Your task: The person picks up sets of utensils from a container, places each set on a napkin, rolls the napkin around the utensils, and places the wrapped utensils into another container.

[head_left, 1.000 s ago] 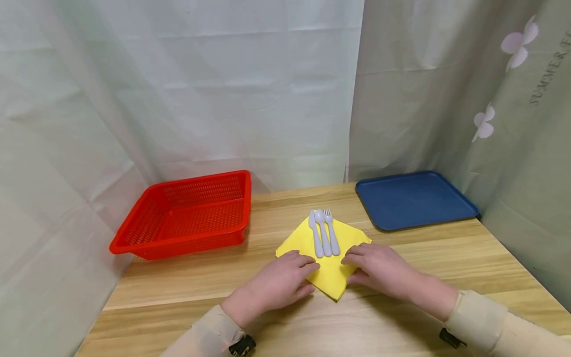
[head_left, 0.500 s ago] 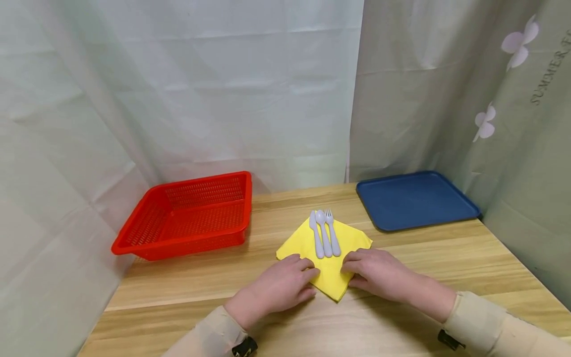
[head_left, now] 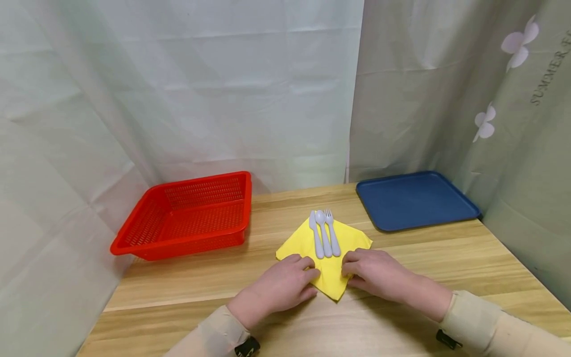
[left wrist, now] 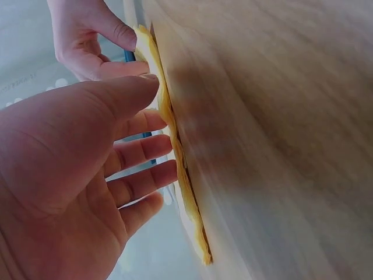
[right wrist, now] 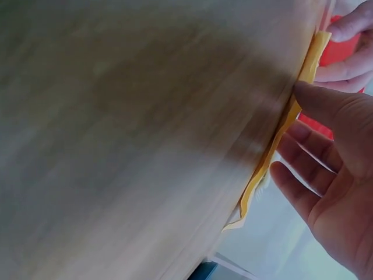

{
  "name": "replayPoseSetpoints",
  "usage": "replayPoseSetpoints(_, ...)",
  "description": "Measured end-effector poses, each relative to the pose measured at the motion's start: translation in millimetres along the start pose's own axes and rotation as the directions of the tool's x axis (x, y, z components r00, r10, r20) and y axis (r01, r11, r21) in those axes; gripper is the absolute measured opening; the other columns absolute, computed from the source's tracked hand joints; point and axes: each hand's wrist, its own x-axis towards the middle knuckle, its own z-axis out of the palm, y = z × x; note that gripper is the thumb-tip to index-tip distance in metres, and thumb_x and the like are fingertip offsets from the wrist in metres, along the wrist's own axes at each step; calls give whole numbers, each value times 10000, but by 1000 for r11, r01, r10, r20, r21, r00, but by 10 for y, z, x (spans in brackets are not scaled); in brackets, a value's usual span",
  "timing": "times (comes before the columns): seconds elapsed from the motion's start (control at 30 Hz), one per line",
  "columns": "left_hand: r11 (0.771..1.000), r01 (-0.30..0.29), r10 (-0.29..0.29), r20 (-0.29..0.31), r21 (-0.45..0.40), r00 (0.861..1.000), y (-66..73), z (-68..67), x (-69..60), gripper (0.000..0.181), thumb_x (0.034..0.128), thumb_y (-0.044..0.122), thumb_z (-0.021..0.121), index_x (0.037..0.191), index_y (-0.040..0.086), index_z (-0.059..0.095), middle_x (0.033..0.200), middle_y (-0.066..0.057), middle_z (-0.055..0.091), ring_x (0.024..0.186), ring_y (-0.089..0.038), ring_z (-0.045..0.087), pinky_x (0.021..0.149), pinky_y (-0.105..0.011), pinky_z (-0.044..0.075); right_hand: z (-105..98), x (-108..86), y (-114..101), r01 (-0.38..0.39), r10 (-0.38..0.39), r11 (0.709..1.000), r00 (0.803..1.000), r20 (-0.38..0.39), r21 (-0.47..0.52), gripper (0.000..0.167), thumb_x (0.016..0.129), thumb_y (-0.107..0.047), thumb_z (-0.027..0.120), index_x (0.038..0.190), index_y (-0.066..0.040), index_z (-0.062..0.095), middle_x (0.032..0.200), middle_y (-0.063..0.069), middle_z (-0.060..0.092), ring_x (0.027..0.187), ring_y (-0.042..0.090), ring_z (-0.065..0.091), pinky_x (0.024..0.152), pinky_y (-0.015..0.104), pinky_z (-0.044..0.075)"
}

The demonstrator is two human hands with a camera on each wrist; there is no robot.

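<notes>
My left hand [head_left: 283, 283] and right hand [head_left: 378, 274], fingers relaxed and gripping nothing, touch the napkin [head_left: 330, 277] on the surface [head_left: 178, 292]; I'd press evenly and lightly, lest the cutlery [head_left: 325, 240] lying on it slide.

The word SUMMER [head_left: 547, 77] stands in dark, slanted capitals on the grey curtain [head_left: 524, 163] at the right of the head view, climbing toward the edge. More letters [head_left: 565, 45] follow it, but they run off at the edge and cannot be read with certainty. In the left wrist view, faint marks [left wrist: 17, 82] are too blurred to read.
</notes>
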Motion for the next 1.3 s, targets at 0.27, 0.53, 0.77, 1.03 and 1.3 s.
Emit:
replayPoseSetpoints(0.27, 1000, -3, 3, -28, -7, 1000, 11, -11, 19, 300, 1051, 422, 765, 1246, 194, 761, 1228, 11, 679, 1133, -192, 634, 1065, -336, 526, 34, 15, 17, 45, -46, 999, 999, -28, -24, 210, 920, -182, 905, 920, -254, 708, 1036, -91, 657, 863, 102, 582, 720, 282, 536)
replayPoseSetpoints(0.53, 1000, -3, 3, -61, -2, 998, 7, -7, 46, 313, 1042, 487, 757, 1162, 198, 761, 1151, 22, 673, 1074, -188, 638, 1061, -353, 520, 1, 47, 36, 25, -27, 999, 998, -59, -21, 246, 928, -140, 886, 902, -253, 669, 955, -121, 636, 794, 81, 555, 659, 259, 498)
replayPoseSetpoints(0.77, 998, 54, -52, -66, 26, 996, 63, -4, 107, 379, 989, 597, 779, 1072, 229, 743, 1022, 67, 632, 992, -175, 643, 1038, -388, 535, -41, 86, 68, -39, 42, 997, 998, -45, 65, 283, 973, -98, 821, 890, -263, 607, 803, -172, 503, 697, 42, 453, 612, 233, 416)
replayPoseSetpoints(1.03, 991, 123, -118, -83, 59, 989, 116, 31, 202, 270, 973, 469, 851, 1089, 234, 783, 978, 52, 658, 890, -167, 627, 948, -388, 561, -65, 109, 118, -67, 76, 989, 995, -63, 135, 279, 990, -61, 786, 914, -273, 622, 830, -211, 551, 705, 5, 491, 632, 228, 444)
replayPoseSetpoints(1.3, 985, 171, -163, -195, 23, 967, 79, 63, 273, 60, 960, 246, 841, 933, 205, 806, 803, 54, 675, 670, -145, 572, 712, -328, 544, -99, 102, 148, -94, 101, 983, 994, -38, 159, 135, 980, -221, 868, 1017, -248, 741, 949, -200, 682, 810, -3, 597, 719, 298, 570)
